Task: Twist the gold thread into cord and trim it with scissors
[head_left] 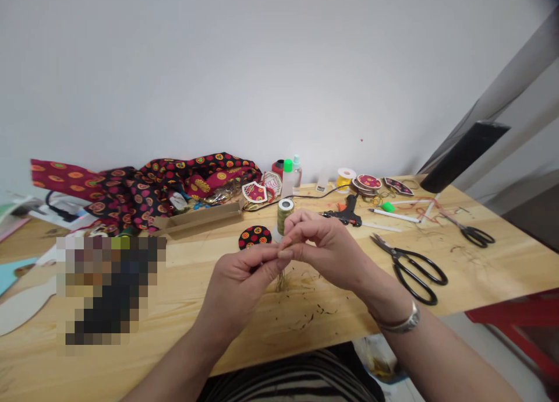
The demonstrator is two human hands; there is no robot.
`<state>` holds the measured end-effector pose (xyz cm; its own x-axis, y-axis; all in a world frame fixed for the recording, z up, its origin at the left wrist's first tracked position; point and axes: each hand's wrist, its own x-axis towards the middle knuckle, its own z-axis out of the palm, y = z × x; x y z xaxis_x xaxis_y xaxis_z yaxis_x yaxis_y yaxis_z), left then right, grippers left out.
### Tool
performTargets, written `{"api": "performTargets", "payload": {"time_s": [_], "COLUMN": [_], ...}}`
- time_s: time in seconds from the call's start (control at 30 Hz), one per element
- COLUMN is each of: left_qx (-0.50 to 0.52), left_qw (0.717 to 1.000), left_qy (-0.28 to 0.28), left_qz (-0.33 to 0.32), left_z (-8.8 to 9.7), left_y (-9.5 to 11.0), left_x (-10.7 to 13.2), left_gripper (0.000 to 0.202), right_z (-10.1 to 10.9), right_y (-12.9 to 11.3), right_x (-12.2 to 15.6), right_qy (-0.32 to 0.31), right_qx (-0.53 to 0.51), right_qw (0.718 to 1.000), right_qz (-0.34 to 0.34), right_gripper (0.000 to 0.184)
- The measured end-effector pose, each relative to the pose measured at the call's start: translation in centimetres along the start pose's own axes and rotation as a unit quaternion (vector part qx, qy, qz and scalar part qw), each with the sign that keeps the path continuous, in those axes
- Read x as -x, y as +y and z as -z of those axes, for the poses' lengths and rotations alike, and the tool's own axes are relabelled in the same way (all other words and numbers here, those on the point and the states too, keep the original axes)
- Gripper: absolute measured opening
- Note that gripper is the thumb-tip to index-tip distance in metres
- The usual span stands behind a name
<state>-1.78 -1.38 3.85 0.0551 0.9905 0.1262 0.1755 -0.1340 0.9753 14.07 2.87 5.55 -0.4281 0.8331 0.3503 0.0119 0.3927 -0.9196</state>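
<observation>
My left hand (251, 279) and my right hand (321, 247) meet fingertip to fingertip above the table's middle, both closed in a pinch. Between them they grip thin olive thread (280, 281), whose loose strands hang below the fingertips. Just behind the fingers stands a spool of olive thread (286, 208), partly hidden by my right hand. A round black fabric piece with red and orange flowers (254, 237) lies beyond my left hand. Large black-handled scissors (413, 268) rest to the right of my right wrist.
Patterned cloth (174, 180) is heaped at the back left, behind a cardboard tray (201, 220). A glue gun (347, 212), a white pen (397, 215) and smaller scissors (474, 233) lie to the right. Small bottles (287, 177) stand by the wall. A black cylinder (465, 157) leans over the far right edge.
</observation>
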Motion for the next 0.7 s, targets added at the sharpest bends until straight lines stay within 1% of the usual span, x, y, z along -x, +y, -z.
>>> {"api": "performTargets", "payload": {"time_s": [0.07,0.17,0.27,0.37,0.43,0.53,0.7], "left_qx": [0.026,0.049,0.071,0.131,0.176,0.215,0.28], "left_qw": [0.999,0.996,0.993,0.985,0.978,0.969,0.949], "left_qy": [0.015,0.059,0.093,0.109,0.109,0.107,0.117], "left_qz": [-0.023,-0.036,-0.022,0.0,0.024,0.051,0.088], "left_z": [0.0,-0.1,-0.2,-0.4,-0.4,-0.4,-0.4], "left_y": [-0.4,-1.0,-1.5,-1.9,-2.1,-2.4,-2.8], "left_x": [0.0,-0.2,-0.4,-0.4,-0.4,-0.4,-0.8], "left_gripper": [0.013,0.007,0.004,0.004,0.006,0.006,0.006], "right_z": [0.0,-0.4,-1.3,-2.3,-2.7,-2.9,-2.7], "right_y": [0.5,1.7,2.8,3.4,3.6,3.7,4.0], "right_x": [0.2,0.8,1.4,1.6,1.5,1.3,1.4], "right_qy": [-0.006,-0.018,-0.023,-0.021,-0.036,-0.047,-0.022], "right_qx": [-0.06,-0.165,-0.208,-0.233,-0.236,-0.207,-0.155], "right_qw": [0.998,0.985,0.975,0.967,0.966,0.972,0.977], "right_qz": [-0.009,-0.035,-0.078,-0.104,-0.099,-0.103,-0.142], "right_gripper": [0.015,0.029,0.028,0.025,0.023,0.023,0.02]}}
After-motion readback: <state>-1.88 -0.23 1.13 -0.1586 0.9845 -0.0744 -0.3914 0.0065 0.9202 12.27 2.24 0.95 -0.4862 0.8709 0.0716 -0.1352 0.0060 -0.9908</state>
